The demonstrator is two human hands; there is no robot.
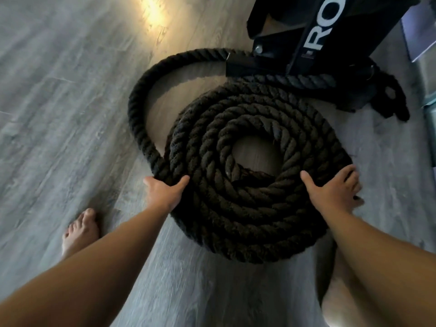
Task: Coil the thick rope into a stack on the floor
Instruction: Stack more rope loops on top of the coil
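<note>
A thick black twisted rope (254, 204) lies coiled in several rings on the grey wood floor, with a round gap at its centre. A loose length (139, 100) arcs out from the coil's left side and runs back toward a black metal rack. My left hand (165, 192) grips the outer ring at the coil's left edge, thumb over the top and fingers hidden beneath. My right hand (335, 190) rests on the coil's right edge, thumb on the rope and fingers spread down the outer side.
A black metal rack base (313, 43) with white letters stands at the back right, the rope passing behind its foot. A black strap (391, 97) lies beside it. My bare left foot (80, 230) stands on the floor at the left. A pale panel (422, 36) is far right.
</note>
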